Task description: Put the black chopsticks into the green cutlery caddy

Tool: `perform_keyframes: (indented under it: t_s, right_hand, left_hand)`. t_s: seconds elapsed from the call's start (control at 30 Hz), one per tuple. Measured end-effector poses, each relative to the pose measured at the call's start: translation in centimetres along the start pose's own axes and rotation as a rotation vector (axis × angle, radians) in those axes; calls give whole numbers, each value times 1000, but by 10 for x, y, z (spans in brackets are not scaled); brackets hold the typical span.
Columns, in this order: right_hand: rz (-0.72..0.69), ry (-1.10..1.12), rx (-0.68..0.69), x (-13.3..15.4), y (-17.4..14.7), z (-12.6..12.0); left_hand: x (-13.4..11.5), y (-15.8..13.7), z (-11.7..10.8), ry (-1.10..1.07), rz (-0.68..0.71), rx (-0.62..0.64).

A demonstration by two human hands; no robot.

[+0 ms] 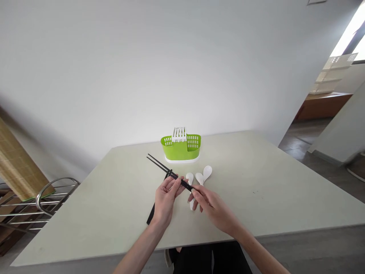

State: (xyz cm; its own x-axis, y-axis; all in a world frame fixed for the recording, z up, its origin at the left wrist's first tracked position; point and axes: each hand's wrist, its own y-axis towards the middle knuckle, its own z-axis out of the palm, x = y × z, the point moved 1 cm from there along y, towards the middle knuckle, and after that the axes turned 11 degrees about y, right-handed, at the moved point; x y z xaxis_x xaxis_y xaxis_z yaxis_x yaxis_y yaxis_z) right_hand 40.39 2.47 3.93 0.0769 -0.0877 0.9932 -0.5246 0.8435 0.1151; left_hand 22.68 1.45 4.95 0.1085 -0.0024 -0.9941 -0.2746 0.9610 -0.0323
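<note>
A pair of black chopsticks (161, 164) is held above the table, thin ends pointing up and to the left. My left hand (168, 196) grips them near the middle, thumb on top. At their thick ends, my right hand (211, 203) pinches them between thumb and fingers. More black chopsticks (151, 215) lie on the table, partly hidden behind my left hand. Several white spoons (207, 172) lie by my right hand, their handles partly covered by it. Behind them stands a green utensil caddy (182, 150) with a white slatted top section and a white base.
The pale table (85, 213) meets a white wall (176, 68) at its far edge. On the left are a metal rack (42, 205) and a rolled bamboo mat (21, 163). Stacked clear containers (332, 74) stand at the far right.
</note>
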Motion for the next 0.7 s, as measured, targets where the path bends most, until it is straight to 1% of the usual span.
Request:
perform_keyframes:
  t_s: [0.1,0.2,0.33,0.5,0.6,0.67,0.7]
  right_hand:
    - [19,1,-35,-2,2,4]
    - [27,-24,-50,-7,0,1]
    - [32,-8,-34,-12,-3,-3]
    - [36,14,14,-12,1,-2]
    - [-5,-9,18,-14,12,-11]
    - [-76,-105,-39,-19,24,-25]
    - [-133,-184,-96,-22,32,-35]
  left_hand:
    - [3,-4,3,1,-5,37]
    - [3,-5,-5,28,-10,32]
    - [1,-6,-19,71,-22,-9]
    - [0,-2,-27,98,-9,-22]
    - [0,6,-37,44,2,-88]
    - [-3,13,-50,-3,-1,-163]
    - [-4,15,-57,-20,-3,-204]
